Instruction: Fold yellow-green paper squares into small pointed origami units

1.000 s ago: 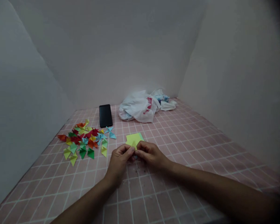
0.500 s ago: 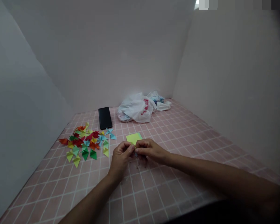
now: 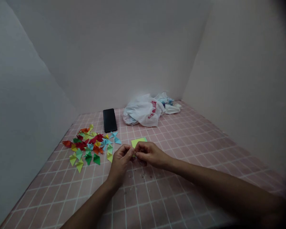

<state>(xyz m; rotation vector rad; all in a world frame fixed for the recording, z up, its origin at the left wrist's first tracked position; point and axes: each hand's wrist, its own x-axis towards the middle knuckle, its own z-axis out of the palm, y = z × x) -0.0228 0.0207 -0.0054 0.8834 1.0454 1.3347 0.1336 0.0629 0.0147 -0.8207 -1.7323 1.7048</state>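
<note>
My left hand (image 3: 120, 160) and my right hand (image 3: 149, 154) meet fingertip to fingertip just above the pink checked surface (image 3: 171, 187). Both pinch a small folded piece of yellow-green paper (image 3: 133, 154), mostly hidden by the fingers. Right behind the hands lies a small stack of yellow-green paper squares (image 3: 138, 141). To the left is a scatter of several folded paper triangles (image 3: 89, 145) in red, green, yellow, orange and light blue.
A black phone (image 3: 109, 120) lies face up behind the folded pieces. A crumpled white plastic bag (image 3: 145, 110) sits near the back corner. Pale walls close in the surface on the left, back and right.
The hands have stayed together on the small paper piece, the fingers shifting slightly. The view has swung a little, and less of the yellow-green stack shows behind the fingers.
</note>
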